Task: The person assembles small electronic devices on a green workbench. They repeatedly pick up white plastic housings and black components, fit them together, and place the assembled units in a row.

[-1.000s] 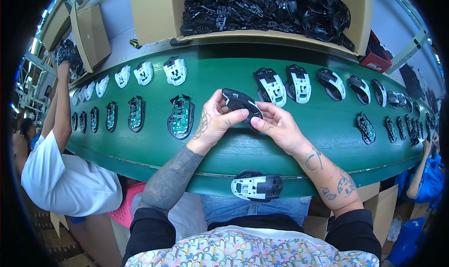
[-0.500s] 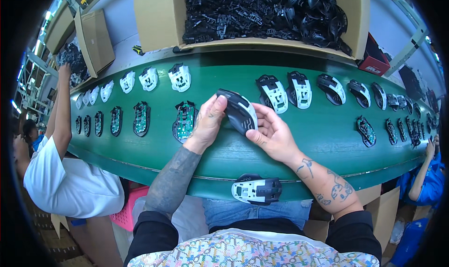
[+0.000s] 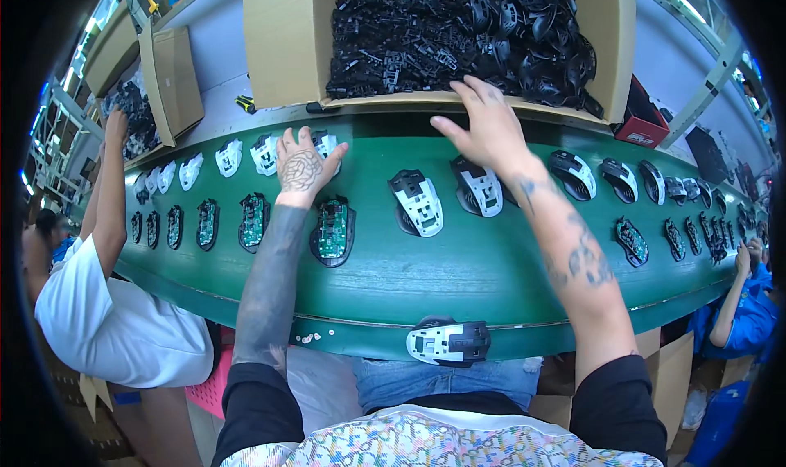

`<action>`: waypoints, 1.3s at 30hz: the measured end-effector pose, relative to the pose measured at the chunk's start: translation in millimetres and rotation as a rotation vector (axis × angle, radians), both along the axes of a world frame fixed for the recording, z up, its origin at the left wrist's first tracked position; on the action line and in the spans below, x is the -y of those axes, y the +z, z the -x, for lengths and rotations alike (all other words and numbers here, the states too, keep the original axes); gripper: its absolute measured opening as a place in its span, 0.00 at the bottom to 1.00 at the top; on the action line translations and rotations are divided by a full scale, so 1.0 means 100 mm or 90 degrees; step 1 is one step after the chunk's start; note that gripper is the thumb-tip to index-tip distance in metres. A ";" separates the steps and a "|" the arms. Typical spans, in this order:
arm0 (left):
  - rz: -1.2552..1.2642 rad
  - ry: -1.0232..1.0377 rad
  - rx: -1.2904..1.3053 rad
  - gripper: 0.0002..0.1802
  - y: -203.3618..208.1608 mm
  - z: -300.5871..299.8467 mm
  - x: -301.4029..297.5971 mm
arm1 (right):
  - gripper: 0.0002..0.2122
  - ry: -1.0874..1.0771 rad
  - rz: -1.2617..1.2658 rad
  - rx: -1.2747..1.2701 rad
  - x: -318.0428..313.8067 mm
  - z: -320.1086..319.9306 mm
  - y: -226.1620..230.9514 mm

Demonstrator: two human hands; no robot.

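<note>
My left hand (image 3: 304, 168) reaches over the far row of white mouse shells, fingers spread. It partly covers a white shell (image 3: 327, 144), and contact is hard to judge. My right hand (image 3: 490, 131) is stretched out with thumb and fingers apart, just before the front edge of a cardboard box (image 3: 393, 99); nothing is in it. Between my arms lie a black-and-white mouse shell (image 3: 420, 207) and a second one (image 3: 479, 190); my right forearm hides part of another behind it. Below my left hand lies a mouse base with a green circuit board (image 3: 333, 231).
The box holds a heap of black plastic parts (image 3: 409, 45). More boarded bases (image 3: 254, 221) and mouse shells (image 3: 573, 175) line the green work surface (image 3: 458, 283). Another mouse shell (image 3: 449, 342) lies at the near edge, by small round pieces (image 3: 309, 338). Co-workers sit left and right.
Both hands have let go of the black-and-white mouse shell they held and moved apart. My left hand went far left to the white shells, my right hand up toward the box.
</note>
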State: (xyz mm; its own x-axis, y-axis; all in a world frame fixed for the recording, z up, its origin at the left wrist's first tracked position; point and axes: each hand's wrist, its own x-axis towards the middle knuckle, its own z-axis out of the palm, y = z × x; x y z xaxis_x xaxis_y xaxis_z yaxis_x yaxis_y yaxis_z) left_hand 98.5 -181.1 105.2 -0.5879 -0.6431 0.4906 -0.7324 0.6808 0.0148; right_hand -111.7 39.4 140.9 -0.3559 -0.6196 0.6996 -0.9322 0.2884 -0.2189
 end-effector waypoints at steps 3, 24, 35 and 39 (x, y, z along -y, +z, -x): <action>-0.158 0.056 0.086 0.50 0.04 0.16 0.10 | 0.29 -0.075 -0.311 0.075 0.22 0.28 0.18; -1.296 -0.487 -0.547 0.24 0.21 0.08 -1.71 | 0.12 0.391 0.257 0.990 -0.96 -0.74 -0.19; -1.341 -0.500 -0.473 0.29 -0.01 -0.03 -1.75 | 0.10 0.437 0.135 0.950 -1.04 -0.77 -0.29; -1.272 -0.511 -0.470 0.32 0.00 -0.05 -1.75 | 0.10 0.453 0.188 1.023 -0.98 -0.86 -0.33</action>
